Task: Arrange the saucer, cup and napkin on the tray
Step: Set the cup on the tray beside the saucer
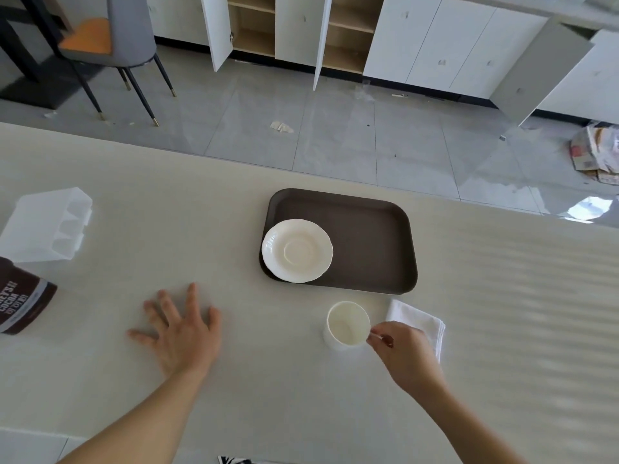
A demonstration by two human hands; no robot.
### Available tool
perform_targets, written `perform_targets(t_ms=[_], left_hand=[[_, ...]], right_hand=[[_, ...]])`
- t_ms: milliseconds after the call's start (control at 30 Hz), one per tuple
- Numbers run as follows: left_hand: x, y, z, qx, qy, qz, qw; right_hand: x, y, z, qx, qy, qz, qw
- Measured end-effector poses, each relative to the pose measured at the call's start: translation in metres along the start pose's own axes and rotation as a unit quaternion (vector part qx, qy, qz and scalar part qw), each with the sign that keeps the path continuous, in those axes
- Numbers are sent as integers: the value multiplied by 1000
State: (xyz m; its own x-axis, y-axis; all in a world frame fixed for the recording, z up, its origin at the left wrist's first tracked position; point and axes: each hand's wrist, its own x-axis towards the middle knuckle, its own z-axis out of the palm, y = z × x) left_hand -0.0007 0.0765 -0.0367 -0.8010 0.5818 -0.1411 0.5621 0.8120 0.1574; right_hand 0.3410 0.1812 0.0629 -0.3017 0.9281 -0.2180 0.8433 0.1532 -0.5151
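Observation:
A brown tray (375, 239) lies on the pale table. A white saucer (297, 250) rests in the tray's left part, its edge over the left rim. A white cup (347, 323) stands upright on the table just in front of the tray. My right hand (403, 354) pinches the cup's handle on its right side. A folded white napkin (418, 321) lies on the table right of the cup, partly hidden behind my right hand. My left hand (182, 331) rests flat on the table, fingers spread, well left of the cup.
A clear plastic container (47, 226) and a brown cocoa tin (23, 298) sit at the table's left edge. The table's far edge runs diagonally behind the tray. Beyond it are a tiled floor, a chair (110, 45) and white cabinets.

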Motion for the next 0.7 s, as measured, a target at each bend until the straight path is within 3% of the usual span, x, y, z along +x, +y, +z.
perform_targets(t_ms=[167,700], left_hand=[[0,1,-1,-1,-4,-6,1000],[-4,6,-10,-11,0,-16,1000]], right_hand=[[33,-2,-18,15,81,-6,997],[138,-4,-27,16,68,8,997]])
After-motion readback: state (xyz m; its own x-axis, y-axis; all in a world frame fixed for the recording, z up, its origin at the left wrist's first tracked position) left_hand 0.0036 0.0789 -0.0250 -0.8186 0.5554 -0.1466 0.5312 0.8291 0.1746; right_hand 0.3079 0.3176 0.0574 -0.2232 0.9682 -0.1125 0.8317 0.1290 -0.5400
